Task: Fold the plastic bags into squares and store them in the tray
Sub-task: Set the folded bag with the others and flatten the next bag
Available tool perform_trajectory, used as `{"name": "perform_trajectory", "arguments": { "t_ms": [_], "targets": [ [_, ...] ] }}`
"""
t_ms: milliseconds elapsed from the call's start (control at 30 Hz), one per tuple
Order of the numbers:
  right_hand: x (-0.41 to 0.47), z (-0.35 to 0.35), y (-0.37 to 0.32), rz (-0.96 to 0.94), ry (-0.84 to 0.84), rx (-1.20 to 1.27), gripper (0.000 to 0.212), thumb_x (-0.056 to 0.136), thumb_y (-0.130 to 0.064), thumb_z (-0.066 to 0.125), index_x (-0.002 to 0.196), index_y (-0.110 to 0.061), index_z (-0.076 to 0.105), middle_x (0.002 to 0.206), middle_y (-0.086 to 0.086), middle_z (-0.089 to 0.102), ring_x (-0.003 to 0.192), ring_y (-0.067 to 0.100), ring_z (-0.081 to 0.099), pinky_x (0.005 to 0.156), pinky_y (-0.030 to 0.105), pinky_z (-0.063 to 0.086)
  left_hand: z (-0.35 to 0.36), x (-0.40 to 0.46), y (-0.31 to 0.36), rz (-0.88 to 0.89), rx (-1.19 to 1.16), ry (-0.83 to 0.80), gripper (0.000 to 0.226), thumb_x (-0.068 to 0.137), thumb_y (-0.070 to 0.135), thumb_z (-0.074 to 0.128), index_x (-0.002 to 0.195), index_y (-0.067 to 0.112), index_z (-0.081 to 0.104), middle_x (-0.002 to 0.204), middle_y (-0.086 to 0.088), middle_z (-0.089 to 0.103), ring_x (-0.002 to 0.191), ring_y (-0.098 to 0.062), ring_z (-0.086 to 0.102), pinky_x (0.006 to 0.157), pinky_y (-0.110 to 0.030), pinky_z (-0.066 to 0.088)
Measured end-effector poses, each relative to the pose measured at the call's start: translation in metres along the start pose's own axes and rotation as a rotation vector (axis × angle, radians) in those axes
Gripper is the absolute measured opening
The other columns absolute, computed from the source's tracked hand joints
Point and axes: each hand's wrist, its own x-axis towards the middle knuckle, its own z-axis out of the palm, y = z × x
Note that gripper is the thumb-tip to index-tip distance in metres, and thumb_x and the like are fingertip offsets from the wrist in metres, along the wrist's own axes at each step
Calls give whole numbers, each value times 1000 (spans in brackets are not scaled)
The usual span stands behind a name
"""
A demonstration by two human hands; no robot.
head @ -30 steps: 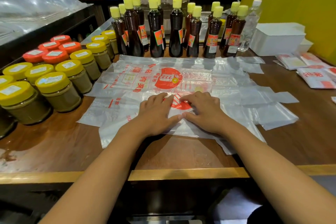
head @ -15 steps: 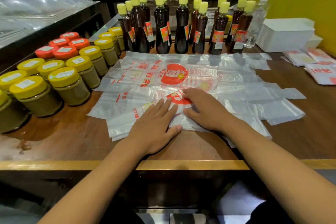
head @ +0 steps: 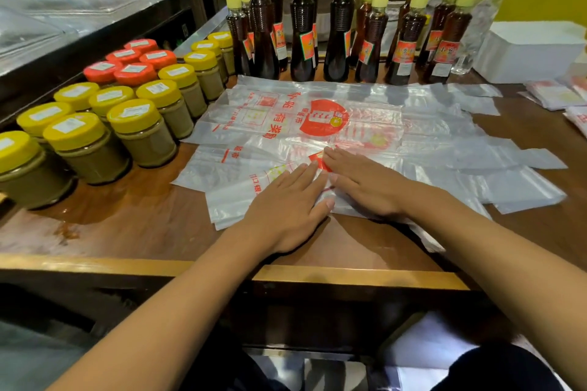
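Both palms flat on the nearest plastic bag (head: 241, 197), smoothing a fold.

Since a second ago the left hand (head: 286, 209) has slid down and leftward along the strip while the right hand (head: 365, 184) stays pinning its middle, so the crease looks nearly set. Both hands lie spread, fingers straight, pressing the bag onto the table (head: 127, 225), gripping nothing. The white tray (head: 533, 51) sits far right; no square is finished yet.

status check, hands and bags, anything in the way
Left hand and right hand flat, pressing top plastic bag. Not yet square. White tray far right. Nothing blocking.
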Motion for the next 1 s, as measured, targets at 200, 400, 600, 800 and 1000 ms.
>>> {"name": "perform_trajectory", "arguments": {
  "t_ms": [200,400,600,800,1000],
  "targets": [
    [21,5,7,15,56,-32,57,110,-39,22,161,-19,7,169,-2,-1,155,11,-1,125,32,1,1,-1,-3,17,-4,-7,62,107,52,15,162,28,-2,169,4,-9,154,-9,-10,125,-32,-4],
    [21,6,10,-2,42,-110,59,109,-39,22,161,-18,2,168,0,-6,155,13,-5,126,34,1,-2,-11,2,-29,-16,-62,67,105,54,11,161,21,-4,168,4,-13,154,-8,-13,125,-34,-8],
    [23,4,7,20,-4,-166,65,106,-50,18,161,-21,-2,168,-2,-9,155,14,-7,126,40,2,-14,-9,8,-84,-142,-137,74,101,62,11,161,22,-3,168,4,-11,154,-9,-12,126,-42,-7],
    [20,12,4,37,98,-209,62,106,-50,20,161,-26,5,169,-5,-2,155,14,-1,125,46,1,-24,-15,-35,-258,85,21,78,100,60,40,161,22,9,169,1,9,154,-22,12,123,-49,15],
    [18,13,8,43,115,-167,61,106,-49,24,161,-27,7,169,-5,0,155,15,-1,125,43,1,-14,-39,-39,-232,58,148,60,96,64,44,138,23,38,125,4,53,123,-22,49,92,-40,40]
  ]
}}
